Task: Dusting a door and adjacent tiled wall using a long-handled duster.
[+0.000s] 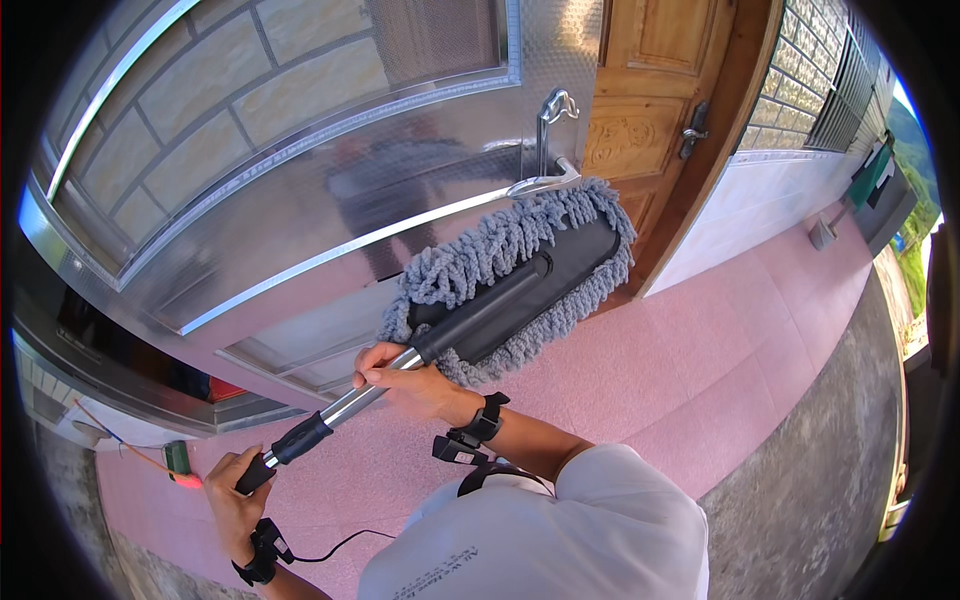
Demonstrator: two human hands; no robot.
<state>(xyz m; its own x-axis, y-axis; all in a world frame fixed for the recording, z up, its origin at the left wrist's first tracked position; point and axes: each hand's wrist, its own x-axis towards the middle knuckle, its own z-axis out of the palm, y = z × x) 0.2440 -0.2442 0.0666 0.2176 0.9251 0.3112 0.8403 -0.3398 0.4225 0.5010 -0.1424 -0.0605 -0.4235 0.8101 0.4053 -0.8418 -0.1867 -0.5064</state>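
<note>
Both hands hold a long-handled duster with a grey chenille fringe (480,247) around a flat black plastic backing (577,255). My left hand (238,491) grips the black end of its handle at the lower left. Higher up, my right hand (412,384) is around the bare metal tube (352,405), just below the black neck. The duster head slants up to the right, in front of a shiny metal door (442,187) and below its chrome handle (541,182). Whether the fringe touches the door cannot be told from here.
A carved wooden door (637,97) stands right of the metal one. Pink paving (697,360) borders grey concrete (795,427). A pale bucket (823,234) stands by the tiled wall (780,202). At left lie a green object (177,457) and a broom-like orange stick (142,452).
</note>
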